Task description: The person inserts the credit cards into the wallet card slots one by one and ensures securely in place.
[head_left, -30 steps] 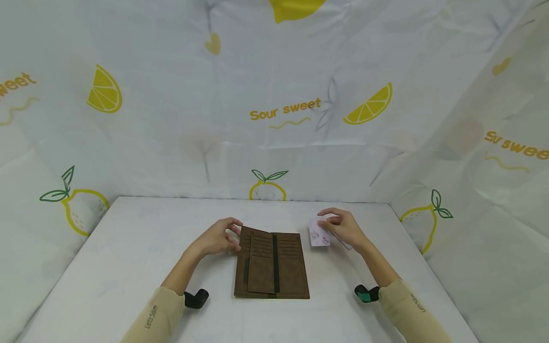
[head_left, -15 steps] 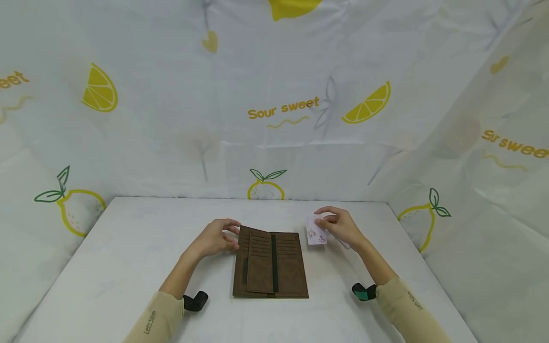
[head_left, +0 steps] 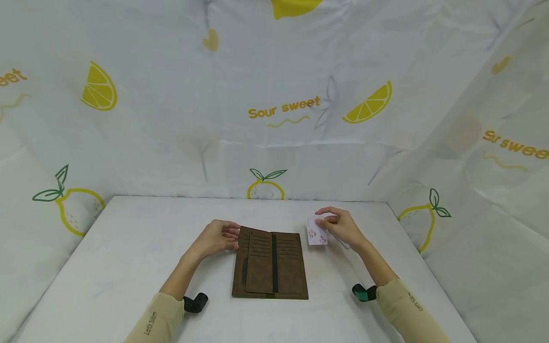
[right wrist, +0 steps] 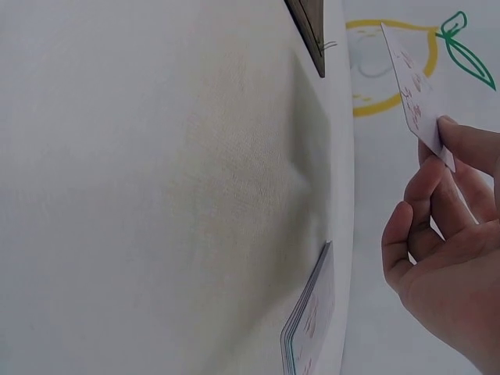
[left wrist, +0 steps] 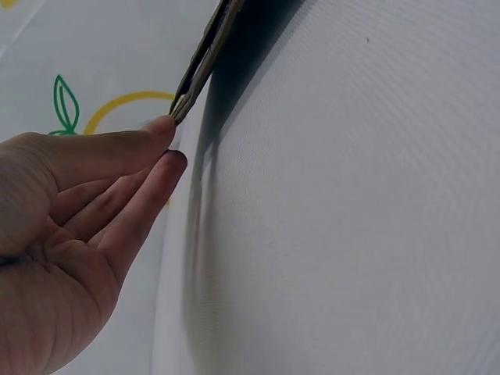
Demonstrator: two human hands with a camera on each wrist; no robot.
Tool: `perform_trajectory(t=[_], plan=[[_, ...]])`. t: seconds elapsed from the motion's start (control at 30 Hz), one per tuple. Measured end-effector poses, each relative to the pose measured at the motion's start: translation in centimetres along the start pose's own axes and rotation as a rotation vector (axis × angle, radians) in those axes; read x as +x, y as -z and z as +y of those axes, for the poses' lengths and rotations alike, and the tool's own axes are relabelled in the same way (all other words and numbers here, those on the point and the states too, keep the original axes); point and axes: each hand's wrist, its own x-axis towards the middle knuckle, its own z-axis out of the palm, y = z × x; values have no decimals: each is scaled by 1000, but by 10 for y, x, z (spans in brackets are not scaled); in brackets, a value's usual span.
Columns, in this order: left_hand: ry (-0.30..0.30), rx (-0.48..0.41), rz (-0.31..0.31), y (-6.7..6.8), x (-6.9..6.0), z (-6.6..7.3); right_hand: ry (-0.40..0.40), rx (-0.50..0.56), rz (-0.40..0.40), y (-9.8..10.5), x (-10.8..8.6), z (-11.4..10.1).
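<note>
A brown bifold wallet (head_left: 259,272) lies opened out on the table, card slots on both halves and a dark strip down its middle. My left hand (head_left: 216,238) pinches its far left corner between thumb and fingertips; in the left wrist view the wallet edge (left wrist: 205,62) is raised off the surface. To the right of the wallet, my right hand (head_left: 344,229) holds a white card (head_left: 316,234) with a pinkish print, thumb on its face, above the table. Below that hand lies a stack of similar cards (right wrist: 312,320), mostly hidden from the head view.
The white table (head_left: 141,257) ends at a hanging sheet (head_left: 171,119) printed with lemons and words, which also runs along the right side. Black wrist devices (head_left: 196,302) show beside the cuffs of both sleeves.
The fingers of my left hand have drawn closer together at the wallet corner. My right hand and the card hold nearly the same place; the head view has shifted slightly.
</note>
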Motion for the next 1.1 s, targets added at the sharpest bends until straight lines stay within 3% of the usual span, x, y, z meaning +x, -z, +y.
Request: perform_trajectory(t=[0.53, 0.9, 1.1], plan=[[-20, -24, -24, 1, 1, -1, -24, 9, -1, -8, 3, -6], [-21, -14, -12, 1, 3, -5, 18, 18, -48, -14, 6, -12], [-101, 74, 16, 0, 4, -10, 20, 12, -44, -16, 7, -12]])
